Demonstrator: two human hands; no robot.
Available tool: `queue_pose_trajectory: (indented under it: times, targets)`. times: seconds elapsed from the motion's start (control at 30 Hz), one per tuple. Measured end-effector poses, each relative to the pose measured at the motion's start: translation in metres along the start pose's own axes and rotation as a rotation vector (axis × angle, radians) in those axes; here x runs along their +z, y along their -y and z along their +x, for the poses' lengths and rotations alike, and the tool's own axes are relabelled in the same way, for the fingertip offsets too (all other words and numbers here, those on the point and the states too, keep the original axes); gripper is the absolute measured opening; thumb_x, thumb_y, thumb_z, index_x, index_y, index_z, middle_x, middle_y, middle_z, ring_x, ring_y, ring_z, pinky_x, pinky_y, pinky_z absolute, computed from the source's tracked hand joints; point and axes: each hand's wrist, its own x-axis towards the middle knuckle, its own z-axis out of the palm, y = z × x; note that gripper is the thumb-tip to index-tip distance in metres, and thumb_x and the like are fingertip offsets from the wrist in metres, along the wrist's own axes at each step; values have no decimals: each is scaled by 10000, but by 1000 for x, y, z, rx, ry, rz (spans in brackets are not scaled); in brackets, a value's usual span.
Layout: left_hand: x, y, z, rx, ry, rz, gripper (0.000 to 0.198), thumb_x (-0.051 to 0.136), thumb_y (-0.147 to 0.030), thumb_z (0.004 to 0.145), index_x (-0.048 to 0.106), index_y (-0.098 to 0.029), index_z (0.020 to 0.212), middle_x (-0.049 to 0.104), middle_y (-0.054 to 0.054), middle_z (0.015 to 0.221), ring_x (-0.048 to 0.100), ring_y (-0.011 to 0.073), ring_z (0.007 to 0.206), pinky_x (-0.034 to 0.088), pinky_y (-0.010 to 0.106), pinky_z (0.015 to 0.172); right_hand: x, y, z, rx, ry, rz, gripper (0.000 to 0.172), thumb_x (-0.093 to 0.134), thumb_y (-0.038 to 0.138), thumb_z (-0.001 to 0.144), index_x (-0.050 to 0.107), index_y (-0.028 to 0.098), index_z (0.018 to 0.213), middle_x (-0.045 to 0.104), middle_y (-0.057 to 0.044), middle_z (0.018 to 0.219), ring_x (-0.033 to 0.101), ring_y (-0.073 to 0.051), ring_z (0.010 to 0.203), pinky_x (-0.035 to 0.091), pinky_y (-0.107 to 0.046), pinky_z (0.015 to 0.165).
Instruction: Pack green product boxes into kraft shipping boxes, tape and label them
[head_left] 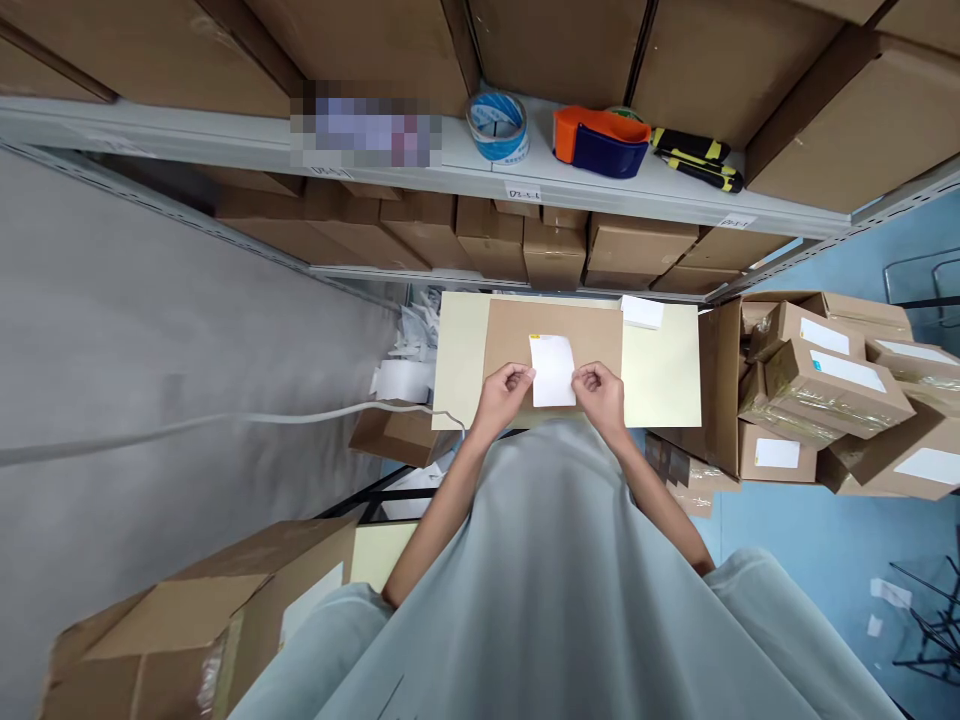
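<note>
A white label [553,372] with a small yellow mark at its top left corner is held between my two hands. My left hand [504,393] pinches its left edge, and my right hand [600,392] pinches the right edge. Beneath it lies a flat brown cardboard surface [510,325], perhaps the top of a box, on the pale yellow table [660,375]. Whether the label touches the cardboard, I cannot tell. A small stack of white labels [643,312] rests at the table's back right.
Above the table, a grey shelf [450,150] carries cardboard boxes, a blue tape roll [498,127], an orange and navy tape dispenser [601,142] and black-yellow cutters [697,160]. At right, a large carton [720,380] holds several labelled boxes [840,385]. A cable [337,411] crosses from the left.
</note>
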Motion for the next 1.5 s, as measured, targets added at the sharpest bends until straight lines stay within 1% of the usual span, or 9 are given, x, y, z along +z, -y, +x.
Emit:
queue_pose_trajectory:
  times: [0.07, 0.13, 0.3, 0.47, 0.57, 0.77, 1.07, 1.3, 1.5]
  targets:
    - [4, 5, 12, -24, 6, 87, 344, 681, -524, 905, 747, -189, 941, 774, 58, 914, 674, 193, 821, 544, 309, 798, 6, -8, 17, 120, 4, -38, 112, 658, 325, 841, 675, 226, 793, 700, 20, 734, 623, -159, 690, 526, -267, 729]
    - [8, 8, 24, -58, -3, 192, 295, 658, -462, 926, 761, -187, 949, 788, 57, 918, 686, 196, 826, 540, 306, 810, 12, -14, 30, 192, 24, -102, 89, 657, 298, 828, 690, 222, 796, 740, 6, 776, 666, -170, 740, 529, -263, 768]
    - [17, 18, 46, -144, -15, 345, 284, 615, -400, 978, 796, -183, 1009, 834, 80, 1027, 735, 219, 919, 548, 309, 877, 25, -22, 45, 263, 57, -290, 125, 643, 279, 864, 752, 219, 862, 819, -23, 915, 741, -197, 867, 530, -258, 826]
    - [22, 30, 50, -169, 12, 369, 270, 613, -380, 993, 801, -187, 1011, 852, 83, 1065, 754, 223, 953, 546, 298, 869, 32, -31, 48, 329, 96, -402, 168, 635, 268, 902, 795, 218, 918, 844, -38, 994, 767, -212, 924, 537, -260, 843]
    - [24, 32, 51, -172, 11, 397, 275, 606, -377, 1008, 806, -189, 1030, 853, 84, 1066, 758, 228, 961, 541, 300, 879, 34, -36, 51, 338, 109, -448, 172, 638, 255, 928, 804, 218, 956, 850, -39, 1027, 770, -209, 946, 531, -255, 846]
    - [28, 28, 54, -183, 2, 480, 252, 603, -326, 1020, 814, -190, 1032, 851, 106, 1096, 770, 253, 1001, 533, 320, 908, 38, -39, 56, 328, 126, -505, 173, 645, 260, 973, 807, 219, 1017, 854, -33, 1062, 774, -210, 983, 520, -258, 850]
    - [34, 26, 58, -174, 9, 587, 291, 548, -333, 1062, 803, -193, 1051, 840, 131, 1138, 768, 284, 1073, 525, 354, 984, 44, -40, 59, 311, 141, -598, 173, 640, 250, 990, 812, 243, 1009, 858, -47, 1055, 781, -224, 1013, 533, -279, 883]
    - [35, 22, 62, -200, 6, 630, 258, 572, -338, 1051, 792, -204, 1055, 845, 130, 1161, 772, 299, 1079, 524, 360, 947, 44, -36, 62, 309, 181, -644, 181, 635, 245, 1003, 815, 236, 1018, 862, -69, 1082, 787, -236, 1035, 531, -282, 899]
    - [34, 18, 63, -204, -3, 687, 262, 560, -341, 1053, 781, -208, 1099, 849, 127, 1110, 779, 309, 1062, 526, 367, 932, 44, -38, 66, 300, 194, -679, 177, 642, 256, 992, 816, 236, 1018, 862, -91, 1097, 791, -256, 1032, 538, -298, 889]
